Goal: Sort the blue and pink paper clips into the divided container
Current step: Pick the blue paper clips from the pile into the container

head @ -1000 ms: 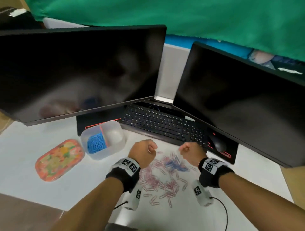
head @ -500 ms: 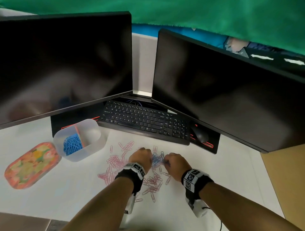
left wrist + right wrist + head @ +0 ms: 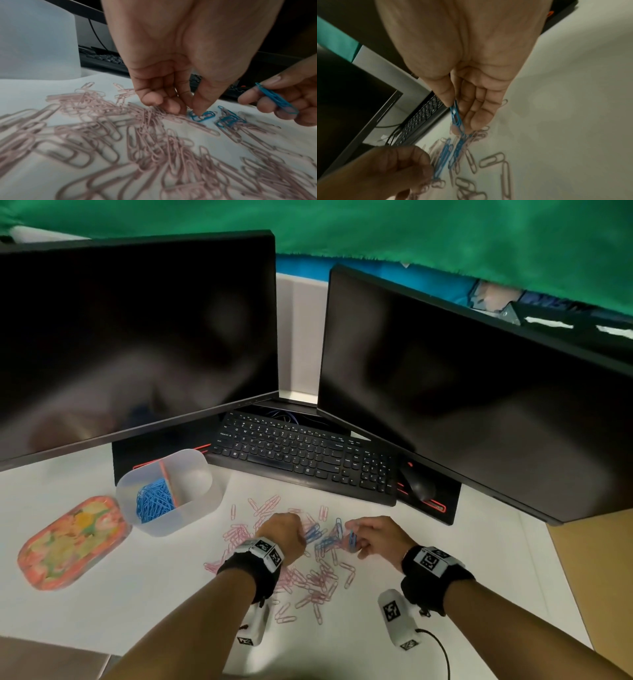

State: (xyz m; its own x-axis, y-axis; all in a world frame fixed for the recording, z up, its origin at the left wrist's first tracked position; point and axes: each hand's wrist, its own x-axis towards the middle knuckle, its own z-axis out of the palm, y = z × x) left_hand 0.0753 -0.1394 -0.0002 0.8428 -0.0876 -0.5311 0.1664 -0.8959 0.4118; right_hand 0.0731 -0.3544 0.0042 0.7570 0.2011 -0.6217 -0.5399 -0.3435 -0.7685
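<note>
Blue clips (image 3: pixel 325 539) lie among pink clips (image 3: pixel 308 580) on the table (image 3: pixel 445 542). Right hand (image 3: pixel 380 537) pinches a few blue ones; left hand (image 3: pixel 284 534) fingertips press one down, grip curled.

Office desk, monitors (image 3: pixel 137 337), keyboard (image 3: pixel 301 453), mouse (image 3: pixel 419 486)

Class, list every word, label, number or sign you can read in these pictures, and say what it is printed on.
Nothing can be read for certain.
Keyboard: white key legends, too small and blurred to quote.
Wristbands on the left hand and right hand: black-and-white square marker patterns, no letters.
Monitors: dark, no text.
Patterned lid: no text.
</note>
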